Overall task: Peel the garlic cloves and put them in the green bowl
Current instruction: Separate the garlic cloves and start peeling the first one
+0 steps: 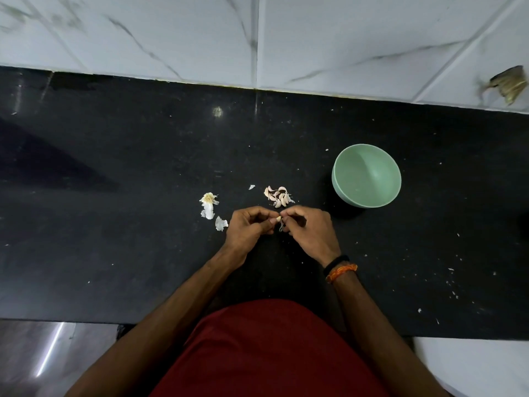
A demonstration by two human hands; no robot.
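A small pile of unpeeled garlic cloves (pixel 278 196) lies on the black counter just beyond my hands. My left hand (pixel 249 224) and my right hand (pixel 307 228) meet over the counter and pinch one garlic clove (pixel 278 218) between their fingertips. A strip of skin (pixel 281 226) hangs down from that clove. The green bowl (pixel 366 175) stands to the right of the pile, and I see no cloves inside it.
Papery garlic skins and a root piece (pixel 209 204) lie left of my hands, with another skin scrap (pixel 221 223) beside my left hand. White flecks dot the black counter (pixel 114 224). A tiled wall (pixel 257 38) rises behind. A brown scrap (pixel 509 84) is on the wall at far right.
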